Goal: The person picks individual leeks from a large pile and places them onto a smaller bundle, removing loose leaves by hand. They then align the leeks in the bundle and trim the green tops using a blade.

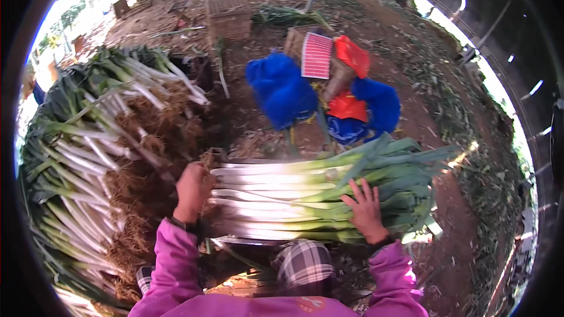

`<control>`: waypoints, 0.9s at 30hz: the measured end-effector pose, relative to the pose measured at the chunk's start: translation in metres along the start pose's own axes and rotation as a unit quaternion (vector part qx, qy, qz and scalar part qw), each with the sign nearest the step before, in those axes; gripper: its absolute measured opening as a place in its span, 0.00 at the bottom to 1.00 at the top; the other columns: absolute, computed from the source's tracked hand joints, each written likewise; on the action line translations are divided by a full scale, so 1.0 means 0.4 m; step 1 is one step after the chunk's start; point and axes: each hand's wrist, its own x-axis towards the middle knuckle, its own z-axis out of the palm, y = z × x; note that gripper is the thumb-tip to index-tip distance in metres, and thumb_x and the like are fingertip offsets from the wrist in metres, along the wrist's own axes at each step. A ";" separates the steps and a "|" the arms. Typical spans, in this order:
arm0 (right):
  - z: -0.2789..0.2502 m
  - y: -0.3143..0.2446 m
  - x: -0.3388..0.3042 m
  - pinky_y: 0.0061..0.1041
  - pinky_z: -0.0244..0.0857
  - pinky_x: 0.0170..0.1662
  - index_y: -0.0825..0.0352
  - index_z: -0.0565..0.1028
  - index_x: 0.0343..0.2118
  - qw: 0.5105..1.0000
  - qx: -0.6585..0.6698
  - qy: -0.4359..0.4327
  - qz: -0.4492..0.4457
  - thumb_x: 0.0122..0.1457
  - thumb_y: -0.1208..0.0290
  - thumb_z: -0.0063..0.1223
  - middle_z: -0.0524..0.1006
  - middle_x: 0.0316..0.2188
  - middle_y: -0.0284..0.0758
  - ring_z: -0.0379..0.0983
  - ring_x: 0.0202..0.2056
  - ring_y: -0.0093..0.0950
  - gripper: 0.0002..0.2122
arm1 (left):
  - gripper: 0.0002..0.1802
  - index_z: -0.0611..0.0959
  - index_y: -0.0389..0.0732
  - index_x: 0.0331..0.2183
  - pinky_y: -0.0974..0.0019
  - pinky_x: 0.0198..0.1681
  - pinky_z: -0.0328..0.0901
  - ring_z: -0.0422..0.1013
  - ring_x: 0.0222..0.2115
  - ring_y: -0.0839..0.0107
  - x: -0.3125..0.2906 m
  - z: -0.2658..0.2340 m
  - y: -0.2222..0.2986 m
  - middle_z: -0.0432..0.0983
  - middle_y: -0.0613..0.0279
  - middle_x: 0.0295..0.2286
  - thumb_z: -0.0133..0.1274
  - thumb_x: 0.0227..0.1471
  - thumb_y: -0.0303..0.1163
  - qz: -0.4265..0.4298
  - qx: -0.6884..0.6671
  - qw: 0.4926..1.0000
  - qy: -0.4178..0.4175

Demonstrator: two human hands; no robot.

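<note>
A wide bundle of leeks [276,194] lies across a low support in front of me, white stems toward the left and green leaves toward the right. My left hand [194,191] is at the root ends of the bundle, its fingers curled around the roots of a leek and partly hidden. On the green part, my right hand [364,205] rests flat with the fingers spread. Most of the support is hidden under the leeks.
A large heap of leeks [88,158] with earthy roots fills the left side. Ahead are blue mesh bags [281,91], orange bags [351,56], a pink-red patterned sheet [316,55] and a crate [228,19]. Leaf scraps [464,111] litter the ground.
</note>
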 end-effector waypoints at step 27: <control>-0.379 0.620 -0.391 0.59 0.40 0.64 0.49 0.55 0.65 0.752 -0.147 -0.331 0.551 0.34 0.50 0.72 0.51 0.67 0.38 0.56 0.64 0.40 0.52 | 0.48 0.60 0.51 0.61 0.30 0.60 0.44 0.38 0.65 0.41 -0.212 0.191 0.191 0.43 0.46 0.64 0.64 0.42 0.50 0.018 0.134 0.943 -0.303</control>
